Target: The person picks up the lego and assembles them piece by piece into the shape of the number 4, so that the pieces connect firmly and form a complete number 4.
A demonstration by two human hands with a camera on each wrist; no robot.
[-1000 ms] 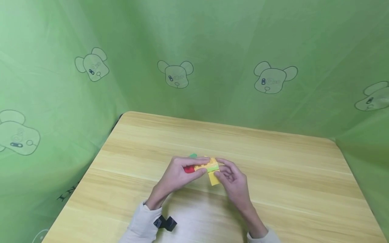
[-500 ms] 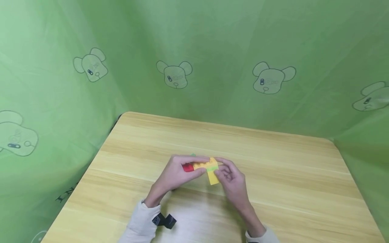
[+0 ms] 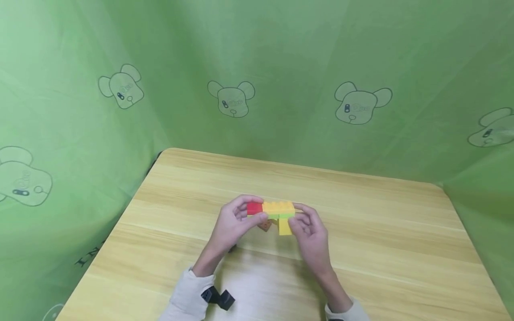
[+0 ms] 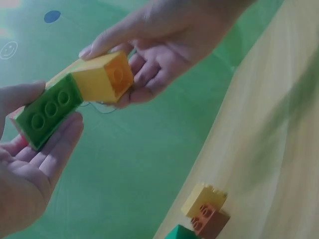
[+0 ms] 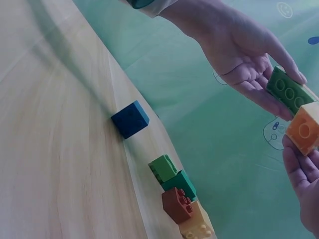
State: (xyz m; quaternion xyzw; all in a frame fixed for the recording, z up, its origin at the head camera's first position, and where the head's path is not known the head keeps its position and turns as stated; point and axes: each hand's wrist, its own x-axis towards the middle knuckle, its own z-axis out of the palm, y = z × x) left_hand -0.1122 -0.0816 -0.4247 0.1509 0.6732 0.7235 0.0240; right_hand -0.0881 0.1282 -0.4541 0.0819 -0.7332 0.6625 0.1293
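Note:
Both hands hold a joined piece of toy building bricks above the table. In the head view a red brick (image 3: 254, 208) and an orange-yellow brick (image 3: 278, 207) form its top row. A light green brick (image 4: 52, 109) runs underneath, its hollow bottom showing in the left wrist view. At the right end a yellow brick (image 3: 285, 226) hangs below the green one. My left hand (image 3: 230, 223) pinches the red and green end between thumb and fingers. With its thumb and fingers, my right hand (image 3: 312, 232) grips the end with the yellow brick.
Loose bricks lie on the wooden table (image 3: 381, 223): blue (image 5: 130, 119), light green (image 5: 163, 168), teal (image 5: 180, 185), brown (image 5: 177, 205) and pale yellow (image 5: 197, 221). Patterned green cloth (image 3: 281, 53) stands behind the table. A small black device (image 3: 218, 298) sits at the left cuff.
My left hand's fingers have slid left from the orange-yellow brick to the red end. The joined bricks have levelled and shifted slightly up and right. A brown brick now shows below them.

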